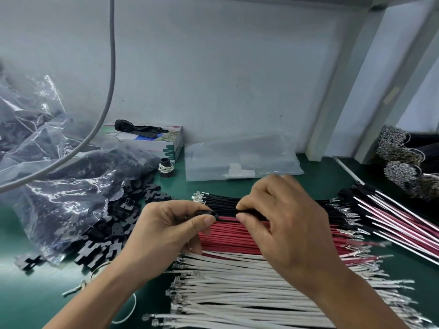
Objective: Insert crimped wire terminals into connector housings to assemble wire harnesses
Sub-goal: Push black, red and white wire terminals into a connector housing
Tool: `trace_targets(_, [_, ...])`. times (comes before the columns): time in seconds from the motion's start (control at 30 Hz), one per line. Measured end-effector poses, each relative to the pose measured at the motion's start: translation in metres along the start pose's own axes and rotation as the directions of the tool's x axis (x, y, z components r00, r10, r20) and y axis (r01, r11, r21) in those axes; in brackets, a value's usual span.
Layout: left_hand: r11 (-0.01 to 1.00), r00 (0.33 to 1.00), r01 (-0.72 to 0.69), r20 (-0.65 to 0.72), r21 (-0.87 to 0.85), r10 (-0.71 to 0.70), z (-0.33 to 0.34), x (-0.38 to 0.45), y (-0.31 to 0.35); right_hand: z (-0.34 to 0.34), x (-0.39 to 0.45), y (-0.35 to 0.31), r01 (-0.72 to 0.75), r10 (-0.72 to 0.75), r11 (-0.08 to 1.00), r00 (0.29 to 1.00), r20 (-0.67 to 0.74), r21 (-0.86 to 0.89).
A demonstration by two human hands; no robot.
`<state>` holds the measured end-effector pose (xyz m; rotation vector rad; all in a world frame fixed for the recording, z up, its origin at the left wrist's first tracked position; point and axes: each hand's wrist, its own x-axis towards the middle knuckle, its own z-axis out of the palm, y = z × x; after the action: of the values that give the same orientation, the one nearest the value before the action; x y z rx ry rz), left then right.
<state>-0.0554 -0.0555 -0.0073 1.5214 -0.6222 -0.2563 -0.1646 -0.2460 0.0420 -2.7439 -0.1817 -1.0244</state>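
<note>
Left hand (175, 224) pinches a small black housing (207, 213); right hand (275, 214) pinches a black wire (228, 213) just right of it. The wire runs left-right, its tip at the housing's mouth. Black, red and white wire rows (237, 243) lie beneath on the green bench (180, 184).

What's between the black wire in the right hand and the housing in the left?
Nothing visible. The left hand pinches the black housing; the right hand pinches the black wire right beside it. Whether the tip has gone in cannot be told.
</note>
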Motion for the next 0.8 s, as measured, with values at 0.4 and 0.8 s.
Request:
trace_targets(0.4, [0.999, 0.996, 0.004, -0.086, -0.050, -0.008, 0.005, -0.002, 0.004, 0.013, -0.028, -0.020, -0.189, 0.091, 0.972, 0.849, 0.520, 0.139])
trace_targets(0.8, [0.999, 0.997, 0.026, -0.076, -0.044, -0.029, 0.005, -0.002, 0.003, 0.014, -0.032, -0.017, -0.178, 0.109, 0.978, 0.878, 0.466, 0.105])
